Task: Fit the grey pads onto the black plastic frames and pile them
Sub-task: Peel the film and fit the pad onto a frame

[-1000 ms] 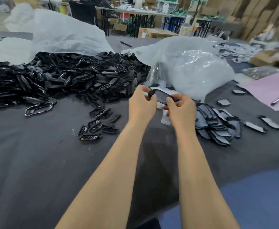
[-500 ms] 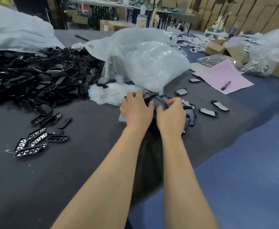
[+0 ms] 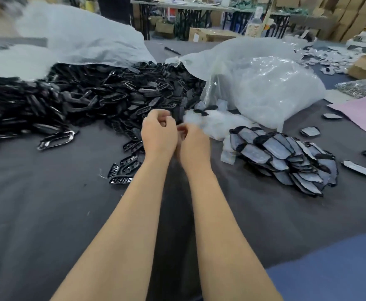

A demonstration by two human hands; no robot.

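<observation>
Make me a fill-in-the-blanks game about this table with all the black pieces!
The big heap of loose frames is coloured ____.
The pile of padded frames lies on the ____ side of the right hand.
The flat sheet at the far right of the table is ____.
Missing words: black; right; pink.

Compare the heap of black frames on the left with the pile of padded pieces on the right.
The heap of black frames is far larger and wholly black; the pile of padded pieces is small and shows grey faces. Both lie loose on the dark table.
</observation>
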